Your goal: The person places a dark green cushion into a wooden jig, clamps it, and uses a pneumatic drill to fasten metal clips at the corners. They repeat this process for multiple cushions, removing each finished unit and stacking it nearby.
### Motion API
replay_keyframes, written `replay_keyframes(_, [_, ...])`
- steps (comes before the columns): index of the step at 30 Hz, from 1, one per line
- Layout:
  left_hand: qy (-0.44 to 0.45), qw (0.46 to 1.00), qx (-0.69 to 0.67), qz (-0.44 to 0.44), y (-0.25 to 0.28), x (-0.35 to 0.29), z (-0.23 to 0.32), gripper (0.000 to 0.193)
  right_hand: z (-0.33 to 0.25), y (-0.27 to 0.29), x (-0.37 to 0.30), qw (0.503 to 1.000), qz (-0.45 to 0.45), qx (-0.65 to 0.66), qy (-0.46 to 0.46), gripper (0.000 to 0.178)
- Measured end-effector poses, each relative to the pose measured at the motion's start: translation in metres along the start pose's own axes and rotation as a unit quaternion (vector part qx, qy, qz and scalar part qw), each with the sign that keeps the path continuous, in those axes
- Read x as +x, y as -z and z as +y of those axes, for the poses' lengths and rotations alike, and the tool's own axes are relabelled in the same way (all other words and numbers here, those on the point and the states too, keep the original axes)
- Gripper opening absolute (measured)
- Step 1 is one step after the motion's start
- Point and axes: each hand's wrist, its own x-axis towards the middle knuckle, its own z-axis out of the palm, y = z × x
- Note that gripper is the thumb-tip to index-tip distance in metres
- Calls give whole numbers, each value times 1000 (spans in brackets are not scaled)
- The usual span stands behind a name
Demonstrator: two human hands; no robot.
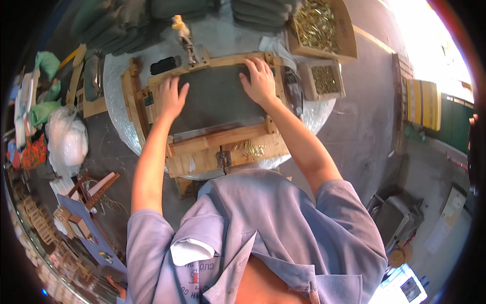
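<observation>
A dark green padded panel [215, 96] lies flat inside a wooden frame [202, 143]. My left hand [171, 100] rests over the panel's left edge, its fingers stretched toward the far side and its thumb apart. Near the far right corner, my right hand [260, 82] lies with fingers spread over the panel's edge and the frame. Both hands look empty. A metal clamp [187, 43] with a yellow-wrapped handle stands at the far rail. Another clamp [223, 160] sits on the near rail, beside a small heap of brass-coloured metal pieces [250, 149].
Behind the frame are stacks of dark green pads [263, 12]. A cardboard box [349, 38] and a smaller box [340, 91] hold many brass-coloured pieces. A dark tool [293, 93] lies right of the frame, a black oblong object [163, 65] at far left. Plastic film covers the round table [117, 114].
</observation>
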Motion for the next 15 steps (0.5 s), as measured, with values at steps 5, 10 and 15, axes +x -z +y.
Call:
replay_keyframes(5, [-173, 966, -65, -183, 38, -136, 55, 42, -11, 70, -130, 997, -54, 22, 47, 54])
replay_keyframes(10, [-133, 968, 31, -211, 45, -190, 49, 60, 18, 80, -199, 985, -128, -88, 76, 64])
replay_keyframes(15, [-99, 971, -24, -215, 52, -183, 42, 66, 23, 84, -189, 990, -104, -16, 89, 71])
